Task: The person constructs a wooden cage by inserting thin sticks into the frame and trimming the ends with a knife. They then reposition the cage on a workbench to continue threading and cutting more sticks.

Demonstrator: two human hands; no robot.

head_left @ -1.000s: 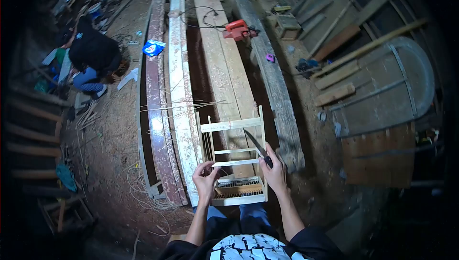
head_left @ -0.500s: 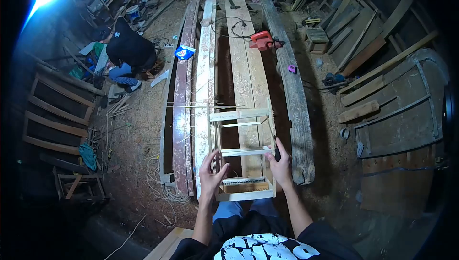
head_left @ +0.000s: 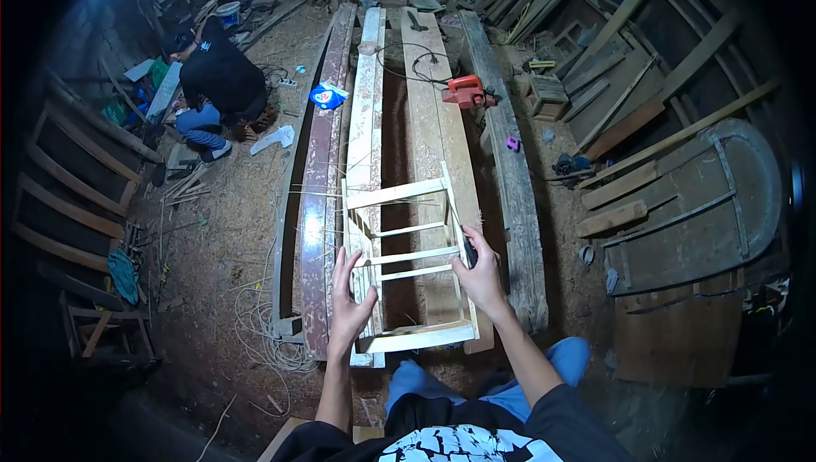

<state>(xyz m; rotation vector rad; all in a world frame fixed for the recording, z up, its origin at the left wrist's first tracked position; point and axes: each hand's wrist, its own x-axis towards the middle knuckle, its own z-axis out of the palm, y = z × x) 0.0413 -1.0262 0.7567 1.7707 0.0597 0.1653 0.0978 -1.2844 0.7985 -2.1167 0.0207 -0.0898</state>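
**Left hand flat, right hand with knife, both on the frame**

I see my left hand laid against the frame's left upright, fingers spread wide and gripping nothing. My right hand presses on the right upright, closed round the knife, blade pointing away from me along the wood. The frame lies tilted on the planks, close in front of me. Farther up the planks sits a red power tool. A person crouches well off to the left.
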